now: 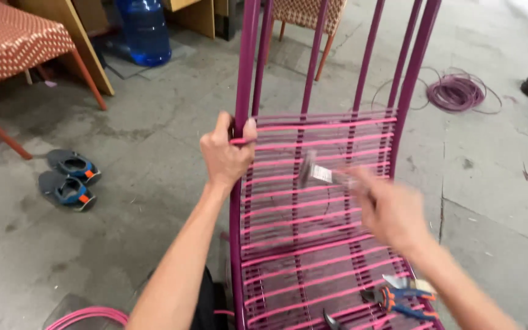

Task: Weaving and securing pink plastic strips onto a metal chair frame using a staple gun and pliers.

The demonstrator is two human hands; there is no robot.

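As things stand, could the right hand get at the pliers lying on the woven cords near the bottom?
Probably yes. The pliers lie uncovered on the cords, just below the right hand, with nothing between. That hand already holds a blurred hammer, though.

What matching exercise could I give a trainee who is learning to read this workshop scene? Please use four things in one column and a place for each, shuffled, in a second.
Things:
1. hammer
2. pliers
3. coil of purple cord
4. pair of shoes

Places:
A. on the floor, left of the frame
B. on the floor, right of the frame
C. in the right hand, blurred
D. lying on the woven pink cords, lower right

Pairs: 1-C, 2-D, 3-B, 4-A

The left hand grips the purple metal frame.
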